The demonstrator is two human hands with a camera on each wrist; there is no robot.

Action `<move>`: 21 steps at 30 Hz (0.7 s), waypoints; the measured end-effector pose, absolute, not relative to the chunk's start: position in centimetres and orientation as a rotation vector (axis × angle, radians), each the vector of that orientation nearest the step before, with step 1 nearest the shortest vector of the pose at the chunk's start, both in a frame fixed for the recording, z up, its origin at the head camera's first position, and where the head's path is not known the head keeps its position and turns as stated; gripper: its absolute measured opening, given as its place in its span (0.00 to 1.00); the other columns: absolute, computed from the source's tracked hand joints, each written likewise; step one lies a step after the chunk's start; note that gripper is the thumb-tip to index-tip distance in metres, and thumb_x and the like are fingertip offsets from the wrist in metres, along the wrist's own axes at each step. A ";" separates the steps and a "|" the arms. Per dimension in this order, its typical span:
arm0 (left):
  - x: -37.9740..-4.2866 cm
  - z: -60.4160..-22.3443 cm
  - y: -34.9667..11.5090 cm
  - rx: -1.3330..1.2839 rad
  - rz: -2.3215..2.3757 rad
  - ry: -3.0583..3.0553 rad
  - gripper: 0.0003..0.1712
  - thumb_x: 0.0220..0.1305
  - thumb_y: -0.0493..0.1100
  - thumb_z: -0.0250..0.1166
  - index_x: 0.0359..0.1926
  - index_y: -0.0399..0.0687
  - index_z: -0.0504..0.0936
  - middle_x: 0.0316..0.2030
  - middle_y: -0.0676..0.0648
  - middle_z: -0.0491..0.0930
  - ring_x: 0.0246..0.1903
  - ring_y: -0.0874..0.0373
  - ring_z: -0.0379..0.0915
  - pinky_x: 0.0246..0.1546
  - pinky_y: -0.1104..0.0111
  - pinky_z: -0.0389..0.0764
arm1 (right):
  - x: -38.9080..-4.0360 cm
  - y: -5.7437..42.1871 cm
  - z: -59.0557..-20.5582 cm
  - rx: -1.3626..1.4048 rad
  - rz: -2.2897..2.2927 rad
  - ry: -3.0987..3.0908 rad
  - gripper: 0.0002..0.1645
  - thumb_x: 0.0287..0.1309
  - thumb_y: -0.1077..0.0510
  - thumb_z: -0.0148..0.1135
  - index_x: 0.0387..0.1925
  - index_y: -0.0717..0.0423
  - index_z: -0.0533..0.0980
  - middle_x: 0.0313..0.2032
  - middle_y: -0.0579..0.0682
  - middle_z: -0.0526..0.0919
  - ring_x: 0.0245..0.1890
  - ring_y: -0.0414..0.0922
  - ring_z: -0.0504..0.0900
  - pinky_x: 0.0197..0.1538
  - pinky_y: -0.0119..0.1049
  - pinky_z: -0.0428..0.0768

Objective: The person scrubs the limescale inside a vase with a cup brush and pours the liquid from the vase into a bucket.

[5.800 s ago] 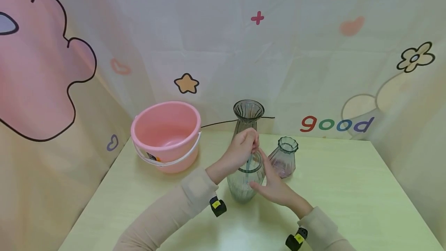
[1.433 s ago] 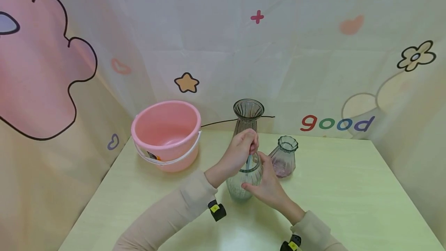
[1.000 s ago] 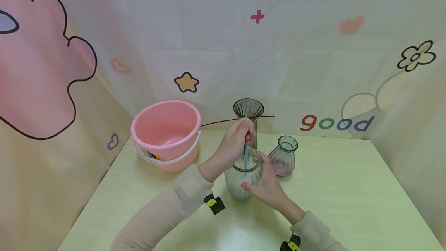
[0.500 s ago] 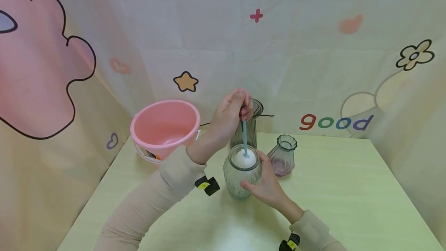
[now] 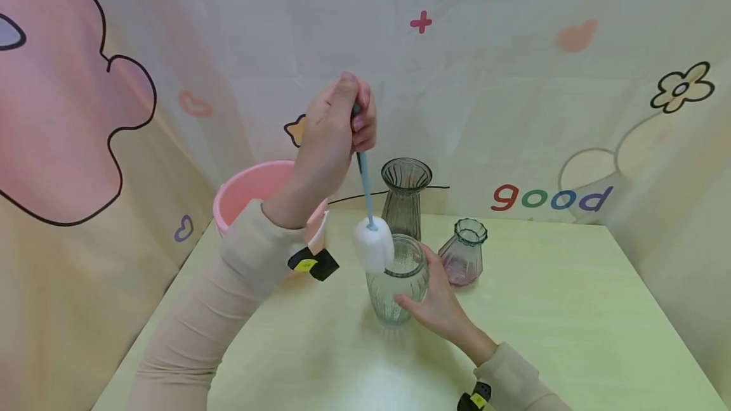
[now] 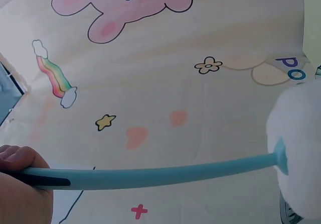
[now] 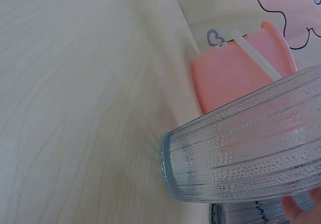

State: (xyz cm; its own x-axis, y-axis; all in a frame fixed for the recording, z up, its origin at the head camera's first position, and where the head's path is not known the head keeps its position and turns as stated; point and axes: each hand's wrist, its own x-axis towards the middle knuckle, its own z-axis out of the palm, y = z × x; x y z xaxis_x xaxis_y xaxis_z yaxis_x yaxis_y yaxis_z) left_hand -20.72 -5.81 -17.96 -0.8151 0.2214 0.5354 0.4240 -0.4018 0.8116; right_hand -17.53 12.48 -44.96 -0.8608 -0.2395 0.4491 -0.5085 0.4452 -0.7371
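Note:
My left hand (image 5: 337, 122) grips the handle of a sponge bottle brush (image 5: 367, 189) with a blue stem and a white sponge head. The head hangs just left of and above the mouth of a ribbed clear glass vase (image 5: 394, 300). My right hand (image 5: 442, 306) holds that vase at its right side, thumb across the front. In the left wrist view the blue stem (image 6: 150, 178) runs from the curled fingers to the white sponge head (image 6: 301, 148). The right wrist view shows the textured vase wall (image 7: 246, 143) and part of the thumb (image 7: 296, 209).
Behind the clear vase stands a taller grey glass vase (image 5: 407, 198). A small faceted glass vase (image 5: 464, 255), purplish at its base, is to the right. A pink bucket (image 5: 242, 189) stands at the left, partly hidden by my left arm. A printed curtain (image 5: 502, 81) hangs behind the table (image 5: 559, 309).
My left hand has risen and moved left, drawing the sponge brush up out of the clear vase. My right hand has slid slightly left with the vase, its thumb now farther across the front.

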 end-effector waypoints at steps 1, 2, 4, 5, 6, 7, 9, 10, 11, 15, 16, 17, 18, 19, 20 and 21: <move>-20.9 -17.9 -6.0 -0.882 -2.366 -1.643 0.19 0.74 0.45 0.37 0.24 0.44 0.60 0.16 0.51 0.53 0.14 0.60 0.46 0.17 0.71 0.50 | -17.5 12.5 -45.0 0.641 1.380 -2.421 0.58 0.40 0.57 0.73 0.67 0.56 0.47 0.65 0.59 0.56 0.65 0.57 0.57 0.62 0.60 0.57; -21.0 -17.9 -6.3 -0.866 -2.368 -1.652 0.19 0.73 0.45 0.38 0.24 0.44 0.60 0.16 0.51 0.53 0.13 0.60 0.45 0.16 0.71 0.49 | -17.4 12.4 -45.0 0.634 1.383 -2.424 0.58 0.40 0.57 0.73 0.68 0.56 0.46 0.65 0.59 0.56 0.65 0.57 0.57 0.62 0.60 0.56; -21.4 -18.1 -6.6 -0.812 -2.378 -1.688 0.19 0.73 0.45 0.39 0.24 0.44 0.61 0.15 0.51 0.53 0.13 0.60 0.44 0.16 0.71 0.49 | -17.3 12.4 -45.1 0.614 1.411 -2.425 0.59 0.41 0.58 0.72 0.68 0.55 0.45 0.66 0.59 0.55 0.66 0.57 0.55 0.62 0.60 0.56; -21.6 -18.4 -6.8 -0.782 -2.381 -1.719 0.19 0.73 0.46 0.39 0.24 0.44 0.61 0.15 0.51 0.53 0.12 0.60 0.44 0.16 0.71 0.49 | -17.3 12.4 -45.1 0.601 1.428 -2.425 0.59 0.41 0.58 0.72 0.69 0.55 0.45 0.67 0.59 0.54 0.66 0.58 0.54 0.62 0.61 0.57; -21.8 -18.7 -6.9 -0.748 -2.389 -1.752 0.19 0.73 0.46 0.40 0.24 0.44 0.61 0.15 0.51 0.53 0.12 0.60 0.44 0.15 0.71 0.49 | -17.2 12.3 -45.2 0.587 1.450 -2.423 0.59 0.42 0.59 0.72 0.69 0.55 0.44 0.67 0.60 0.53 0.67 0.58 0.54 0.61 0.61 0.57; -22.1 -19.2 -7.0 -0.712 -2.386 -1.794 0.19 0.73 0.46 0.40 0.24 0.44 0.62 0.15 0.51 0.54 0.12 0.60 0.44 0.15 0.71 0.49 | -17.0 12.3 -44.9 0.580 1.466 -2.420 0.59 0.42 0.60 0.71 0.69 0.56 0.44 0.67 0.62 0.53 0.66 0.60 0.54 0.60 0.62 0.58; -22.7 -20.4 -7.2 -0.630 -2.378 -1.896 0.19 0.73 0.47 0.40 0.25 0.44 0.62 0.15 0.51 0.55 0.12 0.60 0.45 0.15 0.72 0.50 | -16.4 12.0 -44.1 0.573 1.490 -2.413 0.57 0.44 0.63 0.70 0.69 0.60 0.44 0.66 0.65 0.53 0.65 0.63 0.55 0.57 0.64 0.61; -23.0 -21.1 -7.2 -0.597 -2.360 -1.952 0.19 0.73 0.48 0.40 0.25 0.44 0.63 0.15 0.51 0.55 0.12 0.60 0.46 0.15 0.72 0.51 | -16.1 11.9 -43.6 0.571 1.507 -2.409 0.56 0.44 0.64 0.69 0.68 0.61 0.43 0.65 0.67 0.53 0.64 0.64 0.56 0.56 0.65 0.62; -23.3 -22.0 -7.3 -0.559 -2.345 -2.011 0.19 0.73 0.48 0.40 0.26 0.45 0.63 0.15 0.51 0.56 0.12 0.61 0.47 0.15 0.72 0.52 | -15.8 11.9 -43.2 0.579 1.517 -2.402 0.55 0.45 0.65 0.68 0.68 0.63 0.43 0.65 0.69 0.53 0.64 0.65 0.56 0.56 0.65 0.62; -24.6 -26.1 -7.3 -0.403 -2.264 -2.274 0.18 0.73 0.48 0.39 0.28 0.44 0.64 0.15 0.52 0.57 0.13 0.61 0.49 0.16 0.72 0.54 | -15.6 12.1 -43.6 0.641 1.605 -2.367 0.58 0.47 0.56 0.69 0.68 0.66 0.39 0.65 0.72 0.49 0.64 0.68 0.52 0.57 0.65 0.58; -24.9 -27.2 -7.2 -0.359 -2.244 -2.335 0.18 0.73 0.49 0.39 0.28 0.44 0.64 0.15 0.52 0.58 0.13 0.61 0.50 0.16 0.72 0.54 | -15.8 12.2 -44.3 0.643 1.634 -2.369 0.61 0.46 0.55 0.70 0.68 0.64 0.38 0.66 0.72 0.46 0.65 0.67 0.50 0.58 0.65 0.57; -25.3 -28.3 -7.2 -0.325 -2.230 -2.389 0.18 0.73 0.48 0.39 0.28 0.44 0.64 0.15 0.52 0.58 0.13 0.61 0.51 0.16 0.72 0.55 | -16.1 12.4 -45.1 0.644 1.658 -2.371 0.64 0.44 0.55 0.71 0.69 0.62 0.36 0.67 0.70 0.43 0.66 0.67 0.48 0.59 0.65 0.55; -25.7 -29.4 -7.2 -0.295 -2.216 -2.435 0.18 0.73 0.48 0.39 0.28 0.44 0.64 0.16 0.52 0.59 0.14 0.61 0.51 0.16 0.72 0.55 | -16.4 12.5 -45.9 0.633 1.675 -2.386 0.67 0.42 0.54 0.73 0.69 0.59 0.34 0.68 0.68 0.40 0.66 0.66 0.46 0.59 0.65 0.54; -26.0 -30.5 -7.2 -0.270 -2.196 -2.477 0.18 0.73 0.49 0.38 0.28 0.45 0.65 0.16 0.52 0.59 0.14 0.61 0.52 0.16 0.72 0.56 | -16.6 12.6 -46.7 0.614 1.677 -2.410 0.70 0.40 0.57 0.74 0.70 0.56 0.32 0.69 0.67 0.38 0.67 0.66 0.45 0.59 0.65 0.54; -26.4 -31.6 -7.3 -0.245 -2.178 -2.513 0.19 0.73 0.49 0.38 0.28 0.45 0.65 0.16 0.52 0.60 0.14 0.61 0.52 0.16 0.73 0.57 | -16.9 12.7 -47.4 0.593 1.679 -2.437 0.72 0.38 0.58 0.75 0.70 0.54 0.30 0.69 0.65 0.35 0.67 0.65 0.44 0.60 0.64 0.54; -26.7 -32.7 -7.3 -0.224 -2.163 -2.540 0.19 0.73 0.49 0.38 0.27 0.45 0.65 0.17 0.52 0.60 0.14 0.62 0.52 0.16 0.72 0.57 | -17.1 12.7 -48.0 0.575 1.685 -2.459 0.73 0.37 0.59 0.75 0.70 0.51 0.29 0.70 0.64 0.33 0.68 0.64 0.44 0.60 0.63 0.54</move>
State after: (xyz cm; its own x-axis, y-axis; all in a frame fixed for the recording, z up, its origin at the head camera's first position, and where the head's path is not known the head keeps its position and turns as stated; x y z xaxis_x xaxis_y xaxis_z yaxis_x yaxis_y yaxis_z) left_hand -26.73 -7.31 -32.67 -0.9707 0.2307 -0.0669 -0.0292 0.1630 0.9862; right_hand -17.15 12.75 -48.02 -0.9228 -0.2472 0.2954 -0.3647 0.3139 -0.8766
